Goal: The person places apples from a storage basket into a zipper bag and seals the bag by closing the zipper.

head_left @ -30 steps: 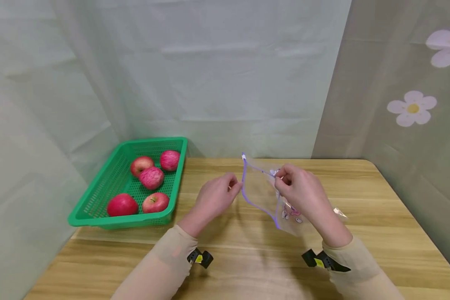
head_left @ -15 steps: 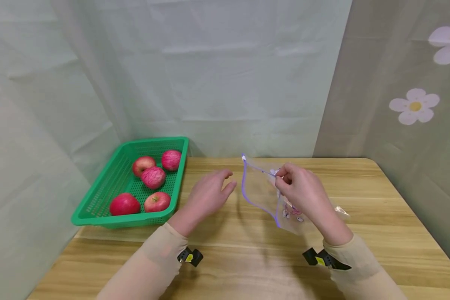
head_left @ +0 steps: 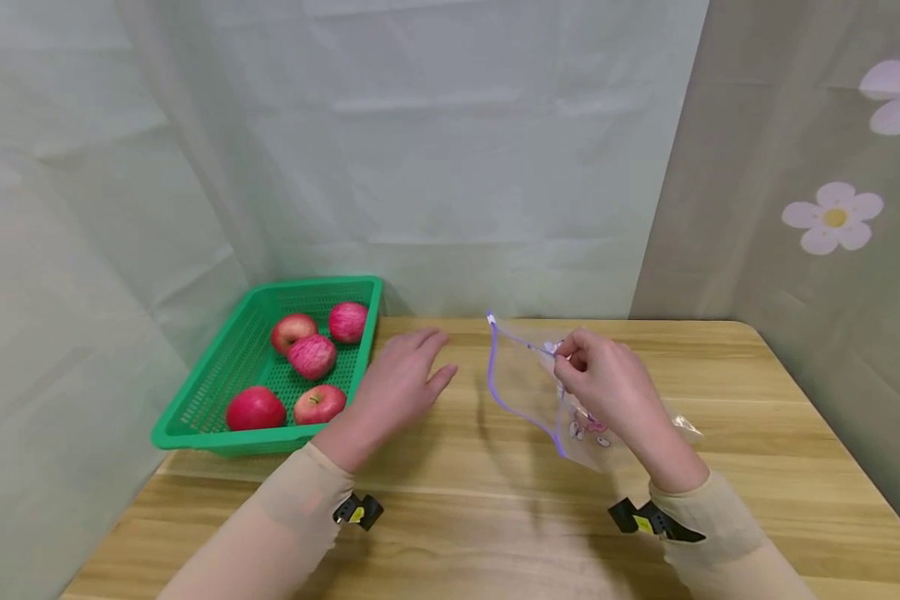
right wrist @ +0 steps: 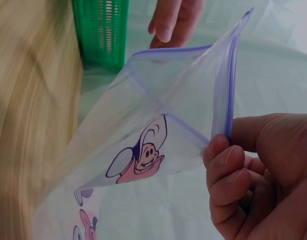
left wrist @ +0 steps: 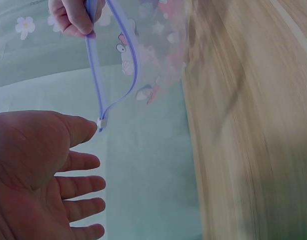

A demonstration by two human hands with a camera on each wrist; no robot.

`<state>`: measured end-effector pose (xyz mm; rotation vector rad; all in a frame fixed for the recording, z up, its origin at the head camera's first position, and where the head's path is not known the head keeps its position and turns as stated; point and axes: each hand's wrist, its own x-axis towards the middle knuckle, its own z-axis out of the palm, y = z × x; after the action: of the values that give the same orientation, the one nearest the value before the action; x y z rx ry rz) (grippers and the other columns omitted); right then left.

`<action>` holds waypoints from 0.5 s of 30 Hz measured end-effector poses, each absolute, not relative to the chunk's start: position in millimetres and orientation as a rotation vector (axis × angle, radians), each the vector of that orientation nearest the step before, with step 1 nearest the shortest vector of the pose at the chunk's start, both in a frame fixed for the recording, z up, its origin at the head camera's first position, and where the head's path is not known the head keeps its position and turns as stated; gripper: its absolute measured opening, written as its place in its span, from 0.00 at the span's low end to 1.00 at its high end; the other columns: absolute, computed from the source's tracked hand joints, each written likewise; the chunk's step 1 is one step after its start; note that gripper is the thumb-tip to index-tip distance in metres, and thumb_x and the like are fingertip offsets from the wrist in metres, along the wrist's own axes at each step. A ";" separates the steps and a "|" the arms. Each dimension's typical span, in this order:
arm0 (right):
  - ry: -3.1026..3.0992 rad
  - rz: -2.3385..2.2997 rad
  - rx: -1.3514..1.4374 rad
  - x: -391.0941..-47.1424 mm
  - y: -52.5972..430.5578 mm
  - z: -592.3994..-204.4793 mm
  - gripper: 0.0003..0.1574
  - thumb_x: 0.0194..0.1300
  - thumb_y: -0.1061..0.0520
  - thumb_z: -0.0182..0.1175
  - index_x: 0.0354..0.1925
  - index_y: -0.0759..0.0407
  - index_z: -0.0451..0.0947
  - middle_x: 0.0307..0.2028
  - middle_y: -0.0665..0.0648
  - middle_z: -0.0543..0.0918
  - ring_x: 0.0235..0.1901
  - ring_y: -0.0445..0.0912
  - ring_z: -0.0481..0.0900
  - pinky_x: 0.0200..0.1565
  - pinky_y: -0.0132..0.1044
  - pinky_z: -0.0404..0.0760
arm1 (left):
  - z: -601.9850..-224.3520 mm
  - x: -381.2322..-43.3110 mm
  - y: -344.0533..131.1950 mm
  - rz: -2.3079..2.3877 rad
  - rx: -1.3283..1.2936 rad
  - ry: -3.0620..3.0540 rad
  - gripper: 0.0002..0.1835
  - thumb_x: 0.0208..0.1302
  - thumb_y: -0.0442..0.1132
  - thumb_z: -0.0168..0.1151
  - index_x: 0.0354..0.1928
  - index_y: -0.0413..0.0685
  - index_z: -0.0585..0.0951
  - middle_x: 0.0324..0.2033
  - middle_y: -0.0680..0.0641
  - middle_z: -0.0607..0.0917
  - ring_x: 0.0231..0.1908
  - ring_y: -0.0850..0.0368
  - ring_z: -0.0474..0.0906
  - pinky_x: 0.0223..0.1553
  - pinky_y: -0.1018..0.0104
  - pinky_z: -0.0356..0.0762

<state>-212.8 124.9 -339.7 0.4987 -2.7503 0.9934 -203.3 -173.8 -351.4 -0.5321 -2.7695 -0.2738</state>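
Note:
My right hand (head_left: 603, 379) pinches the purple rim of a clear zip bag (right wrist: 143, 150) between thumb and fingers. Cartoon figures are printed on the bag, and its mouth gapes toward the left. A white slider (left wrist: 101, 123) sits at one end of the purple zip. My left hand (head_left: 393, 387) holds nothing; its fingers are extended, as the left wrist view (left wrist: 38, 170) shows. It hovers over the table between the bag and a green basket (head_left: 371, 333), close to the basket's right side. Several red apples (head_left: 312, 357) lie in the basket.
The wooden table (head_left: 480, 533) carries the basket at the left. A small shiny clear scrap (head_left: 686, 427) shows beyond my right wrist. A pale curtain (head_left: 450, 167) hangs behind the table, and a grey one with flowers (head_left: 832, 218) stands at the right.
My left hand has let go of the bag's edge and moved left toward the basket, its fingers spreading out. The right hand still pinches the rim, and the bag's mouth stays apart.

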 end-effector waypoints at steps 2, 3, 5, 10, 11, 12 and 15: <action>-2.750 0.989 0.500 -213.2 125.1 -340.1 0.10 0.72 0.60 0.58 0.44 0.58 0.86 0.27 0.47 0.84 0.24 0.45 0.76 0.32 0.43 0.73 | -351.5 -203.0 -176.7 -0.253 -0.537 -2.750 0.29 0.79 0.48 0.69 0.71 0.36 0.80 0.69 0.33 0.81 0.70 0.34 0.77 0.75 0.39 0.69; -2.750 0.990 0.500 -213.2 125.2 -340.1 0.10 0.72 0.59 0.58 0.44 0.58 0.86 0.27 0.47 0.84 0.24 0.45 0.76 0.32 0.43 0.73 | -351.2 -202.7 -178.0 -0.245 -0.541 -2.739 0.29 0.78 0.48 0.69 0.71 0.36 0.80 0.69 0.33 0.81 0.71 0.34 0.76 0.75 0.38 0.69; -2.750 0.987 0.497 -213.4 125.7 -340.5 0.10 0.72 0.60 0.58 0.44 0.58 0.86 0.26 0.47 0.84 0.24 0.46 0.76 0.32 0.43 0.74 | -350.2 -202.1 -180.3 -0.236 -0.545 -2.725 0.29 0.78 0.48 0.70 0.70 0.36 0.81 0.70 0.33 0.81 0.71 0.33 0.76 0.74 0.37 0.69; -2.750 0.994 0.491 -212.8 126.1 -341.7 0.09 0.72 0.59 0.59 0.46 0.58 0.85 0.26 0.47 0.84 0.23 0.46 0.76 0.31 0.43 0.74 | -346.0 -197.8 -189.8 -0.213 -0.542 -2.717 0.29 0.77 0.47 0.71 0.70 0.36 0.81 0.70 0.32 0.81 0.71 0.33 0.76 0.74 0.35 0.69; -2.749 0.997 0.490 -212.7 125.9 -342.0 0.09 0.73 0.59 0.59 0.46 0.58 0.85 0.26 0.46 0.85 0.23 0.45 0.77 0.31 0.43 0.74 | -345.0 -197.1 -192.3 -0.208 -0.540 -2.720 0.29 0.77 0.47 0.71 0.70 0.36 0.81 0.70 0.32 0.80 0.71 0.32 0.75 0.74 0.35 0.69; -2.751 1.000 0.487 -212.7 125.7 -342.2 0.09 0.73 0.59 0.59 0.46 0.58 0.85 0.27 0.47 0.85 0.23 0.46 0.77 0.32 0.43 0.74 | -344.1 -196.6 -194.7 -0.200 -0.536 -2.724 0.29 0.77 0.47 0.71 0.70 0.35 0.81 0.70 0.32 0.80 0.72 0.32 0.75 0.74 0.35 0.68; -2.751 0.999 0.484 -212.9 125.3 -342.3 0.09 0.74 0.59 0.60 0.46 0.59 0.85 0.27 0.47 0.85 0.23 0.46 0.76 0.32 0.43 0.74 | -341.7 -196.1 -202.1 -0.181 -0.514 -2.747 0.30 0.78 0.47 0.71 0.72 0.36 0.79 0.72 0.31 0.78 0.73 0.30 0.73 0.74 0.32 0.68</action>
<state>-212.9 125.3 -342.3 0.4844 -2.7514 0.9993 -196.1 -202.1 -341.7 -0.5137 -2.7473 -0.1806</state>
